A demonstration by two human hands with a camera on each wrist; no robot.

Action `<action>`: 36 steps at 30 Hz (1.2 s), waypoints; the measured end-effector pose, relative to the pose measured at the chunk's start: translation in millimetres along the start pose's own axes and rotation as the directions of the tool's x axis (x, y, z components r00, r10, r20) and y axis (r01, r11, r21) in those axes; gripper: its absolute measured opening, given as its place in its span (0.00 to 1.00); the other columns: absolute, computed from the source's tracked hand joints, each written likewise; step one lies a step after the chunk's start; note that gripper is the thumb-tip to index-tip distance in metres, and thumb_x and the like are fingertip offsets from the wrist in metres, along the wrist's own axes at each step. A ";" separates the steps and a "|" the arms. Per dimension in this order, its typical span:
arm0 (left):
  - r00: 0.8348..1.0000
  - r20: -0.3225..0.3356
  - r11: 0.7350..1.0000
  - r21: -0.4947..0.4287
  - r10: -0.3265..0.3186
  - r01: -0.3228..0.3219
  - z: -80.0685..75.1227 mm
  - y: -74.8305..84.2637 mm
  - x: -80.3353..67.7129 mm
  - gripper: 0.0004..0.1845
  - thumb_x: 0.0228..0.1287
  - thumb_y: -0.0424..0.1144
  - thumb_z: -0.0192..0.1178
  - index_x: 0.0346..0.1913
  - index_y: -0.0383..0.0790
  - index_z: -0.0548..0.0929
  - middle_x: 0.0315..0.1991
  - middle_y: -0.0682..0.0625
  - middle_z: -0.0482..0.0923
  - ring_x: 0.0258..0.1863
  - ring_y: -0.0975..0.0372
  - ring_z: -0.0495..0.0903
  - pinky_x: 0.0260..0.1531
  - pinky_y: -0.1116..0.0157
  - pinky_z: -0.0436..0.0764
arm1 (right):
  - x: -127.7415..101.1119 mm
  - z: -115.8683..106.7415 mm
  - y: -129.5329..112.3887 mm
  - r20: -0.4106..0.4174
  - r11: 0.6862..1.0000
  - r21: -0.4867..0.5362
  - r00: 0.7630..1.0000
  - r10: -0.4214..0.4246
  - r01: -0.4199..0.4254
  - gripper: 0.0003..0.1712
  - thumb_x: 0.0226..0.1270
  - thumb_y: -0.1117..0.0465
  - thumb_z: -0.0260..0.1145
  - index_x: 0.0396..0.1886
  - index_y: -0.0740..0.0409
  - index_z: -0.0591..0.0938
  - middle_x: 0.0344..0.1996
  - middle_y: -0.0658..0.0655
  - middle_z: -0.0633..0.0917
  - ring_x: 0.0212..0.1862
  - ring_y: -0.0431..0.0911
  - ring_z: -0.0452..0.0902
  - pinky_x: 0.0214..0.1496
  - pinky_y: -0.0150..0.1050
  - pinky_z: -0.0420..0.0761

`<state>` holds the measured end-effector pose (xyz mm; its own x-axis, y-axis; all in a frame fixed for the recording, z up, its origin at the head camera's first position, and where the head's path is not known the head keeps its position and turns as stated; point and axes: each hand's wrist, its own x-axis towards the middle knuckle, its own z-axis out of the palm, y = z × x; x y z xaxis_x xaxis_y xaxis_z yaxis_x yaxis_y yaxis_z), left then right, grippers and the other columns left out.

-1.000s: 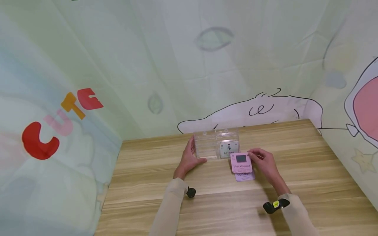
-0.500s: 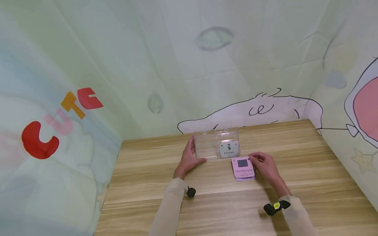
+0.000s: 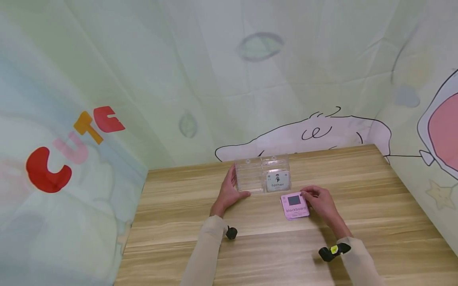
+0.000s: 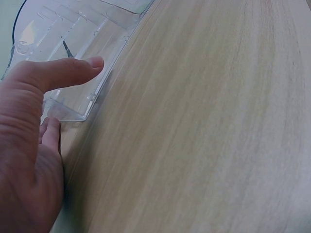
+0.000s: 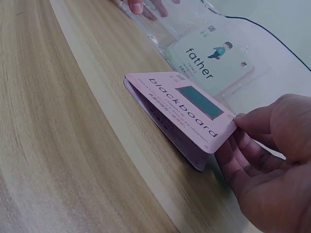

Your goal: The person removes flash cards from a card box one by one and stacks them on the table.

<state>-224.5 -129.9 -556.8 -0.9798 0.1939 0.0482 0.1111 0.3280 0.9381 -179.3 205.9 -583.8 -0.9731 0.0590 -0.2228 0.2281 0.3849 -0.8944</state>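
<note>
A clear plastic card holder (image 3: 249, 176) with two columns of stepped slots stands at the back of the table. My left hand (image 3: 229, 191) holds its left side, thumb across the front and fingers round the edge. In the holder's right column sits a pale card reading "father" (image 3: 278, 181). In front of that, my right hand (image 3: 321, 201) pinches the top right corner of a pink "blackboard" flashcard (image 5: 180, 109). Under it lies a purple card (image 5: 187, 150), mostly covered; the right wrist view shows a narrow wedge of space between the two.
The wood-grain table (image 3: 171, 222) runs up to a printed cloth backdrop (image 3: 200, 79) close behind the holder. Black wrist cameras, such as the right one (image 3: 334, 251), protrude beside both sleeves.
My right hand has drawn the blackboard card down, away from the father card, and over the purple sandals card, which is now nearly hidden. My left hand and the holder have stayed put.
</note>
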 end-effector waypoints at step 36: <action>1.000 -0.004 1.000 -0.002 -0.016 0.016 5.9 -44.5 15.1 0.68 0.45 0.31 0.84 0.84 0.43 0.47 0.82 0.42 0.53 0.80 0.53 0.57 0.77 0.61 0.61 | 0.0 5.1 -5.9 -0.045 0.990 -0.129 0.998 0.050 -0.055 0.14 0.78 0.60 0.62 0.52 0.66 0.84 0.43 0.63 0.84 0.43 0.53 0.76 0.39 0.35 0.79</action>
<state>-243.3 -136.1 -599.8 -0.9821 0.1854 0.0344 0.0951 0.3296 0.9393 -180.5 198.9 -580.6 -0.9609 0.1195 -0.2496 0.2756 0.4967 -0.8230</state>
